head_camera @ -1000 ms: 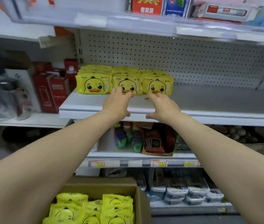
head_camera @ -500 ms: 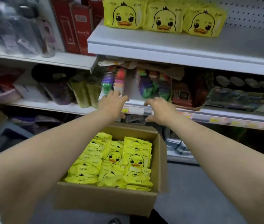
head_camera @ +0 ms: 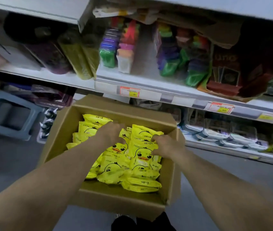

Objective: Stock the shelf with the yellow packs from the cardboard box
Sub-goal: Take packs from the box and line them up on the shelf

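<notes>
Down among yellow packs (head_camera: 115, 165) in cardboard box (head_camera: 62, 139), both hands' grips.

Access from above: the cardboard box (head_camera: 62, 139) stands open-topped, its four walls bounding entry on every side. Yellow packs (head_camera: 142, 164) fill most of the interior, with a bare strip of box floor along the near wall. Both hands (head_camera: 112, 132) occupy the centre, over the packs. The shelf edge (head_camera: 165, 95) overhangs just beyond the far wall. Grey floor (head_camera: 215, 172) lies open on the right.
</notes>
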Motion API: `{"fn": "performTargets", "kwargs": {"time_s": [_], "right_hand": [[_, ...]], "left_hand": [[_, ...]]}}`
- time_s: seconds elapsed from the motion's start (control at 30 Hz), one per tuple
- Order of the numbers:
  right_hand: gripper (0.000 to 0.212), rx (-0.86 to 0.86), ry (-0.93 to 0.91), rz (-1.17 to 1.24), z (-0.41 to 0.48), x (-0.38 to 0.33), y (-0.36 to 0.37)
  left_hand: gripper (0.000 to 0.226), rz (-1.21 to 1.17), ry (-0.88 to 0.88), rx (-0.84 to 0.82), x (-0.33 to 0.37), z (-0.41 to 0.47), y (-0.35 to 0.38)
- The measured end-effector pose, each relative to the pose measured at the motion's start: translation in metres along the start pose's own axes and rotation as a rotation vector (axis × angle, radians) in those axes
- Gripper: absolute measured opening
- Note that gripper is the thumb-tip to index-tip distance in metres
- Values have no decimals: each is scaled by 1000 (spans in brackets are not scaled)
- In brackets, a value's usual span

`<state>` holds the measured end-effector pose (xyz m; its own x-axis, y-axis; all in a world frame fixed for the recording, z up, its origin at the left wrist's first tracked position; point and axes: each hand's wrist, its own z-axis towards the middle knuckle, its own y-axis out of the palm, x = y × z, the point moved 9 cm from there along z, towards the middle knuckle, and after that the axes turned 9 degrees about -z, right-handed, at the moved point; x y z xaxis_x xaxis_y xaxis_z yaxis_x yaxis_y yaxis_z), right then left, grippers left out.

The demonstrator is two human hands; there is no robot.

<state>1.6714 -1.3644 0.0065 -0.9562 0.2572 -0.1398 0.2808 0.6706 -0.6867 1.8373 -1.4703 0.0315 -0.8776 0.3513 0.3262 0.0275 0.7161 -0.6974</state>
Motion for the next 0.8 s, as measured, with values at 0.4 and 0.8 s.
{"fn": "performTargets", "kwargs": {"time_s": [0.4,0.8], "right_hand": [[63,-35,-21,-56,53,-2,45],[55,-29,27,-162,62,-15,78]], "left_hand": [[63,113,-65,-29,-29,63,77],[59,180,-152,-14,-50,58,108]]}}
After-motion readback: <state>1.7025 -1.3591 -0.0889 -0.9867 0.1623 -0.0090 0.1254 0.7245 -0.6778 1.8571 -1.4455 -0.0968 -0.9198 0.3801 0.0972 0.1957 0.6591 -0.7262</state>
